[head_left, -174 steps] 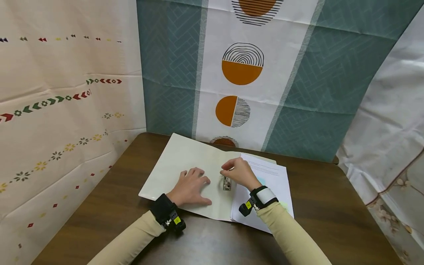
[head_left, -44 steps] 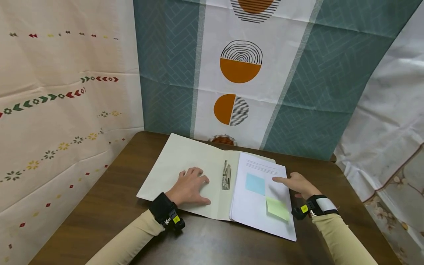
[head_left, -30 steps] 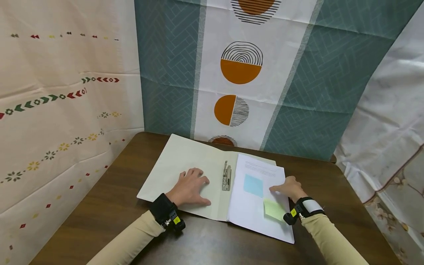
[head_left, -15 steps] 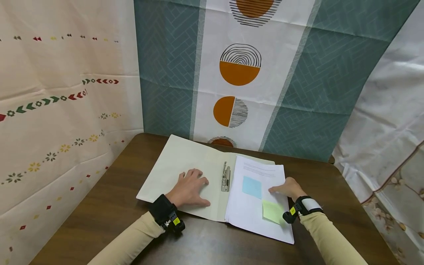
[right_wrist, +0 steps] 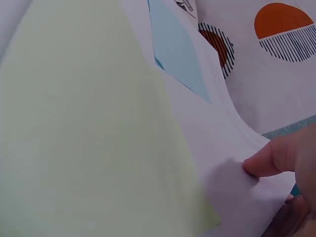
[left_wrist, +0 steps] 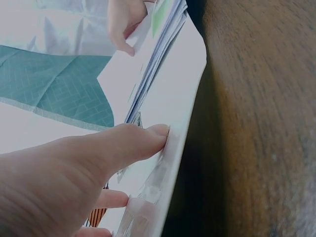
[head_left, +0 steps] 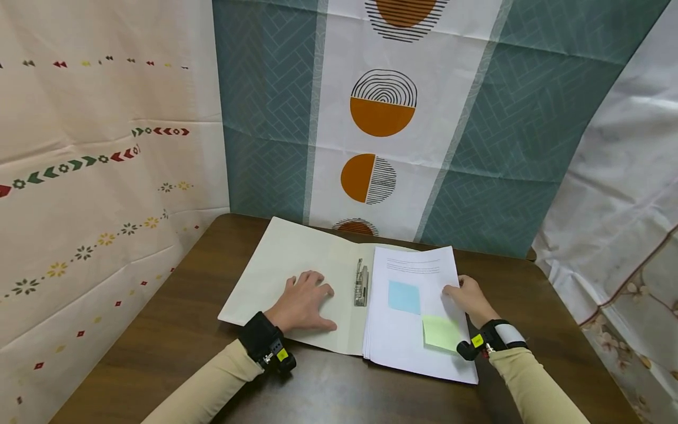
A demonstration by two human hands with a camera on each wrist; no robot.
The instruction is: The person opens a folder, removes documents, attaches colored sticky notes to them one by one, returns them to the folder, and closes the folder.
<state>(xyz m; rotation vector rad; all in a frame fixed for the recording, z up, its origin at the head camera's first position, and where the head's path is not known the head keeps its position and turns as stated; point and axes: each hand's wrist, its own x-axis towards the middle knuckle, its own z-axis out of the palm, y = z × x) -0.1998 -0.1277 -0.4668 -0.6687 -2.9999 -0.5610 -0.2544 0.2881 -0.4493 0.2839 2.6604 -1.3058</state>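
Note:
An open pale file folder (head_left: 296, 247) lies on the table, with a metal lever clip (head_left: 361, 285) along its spine. My left hand (head_left: 304, 300) rests on the folder's left cover, fingers spread and gently bent. On the right cover is a stack of white papers (head_left: 394, 350); its top sheet carries printed lines, a blue sticky note (head_left: 404, 297) and a light green sticky note (head_left: 441, 334). My right hand (head_left: 473, 301) pinches the papers' right edge, thumb (right_wrist: 269, 160) on top and fingers mostly hidden underneath. The gripped side is raised and slightly bowed.
The brown wooden table (head_left: 508, 294) extends around the folder. A patterned cloth (head_left: 381, 147) hangs behind its far edge, with light cloths on the left and right sides.
My right hand, earlier at the clip, went right of the papers and came back to their edge. It has now lifted that edge. My left hand has stayed in place.

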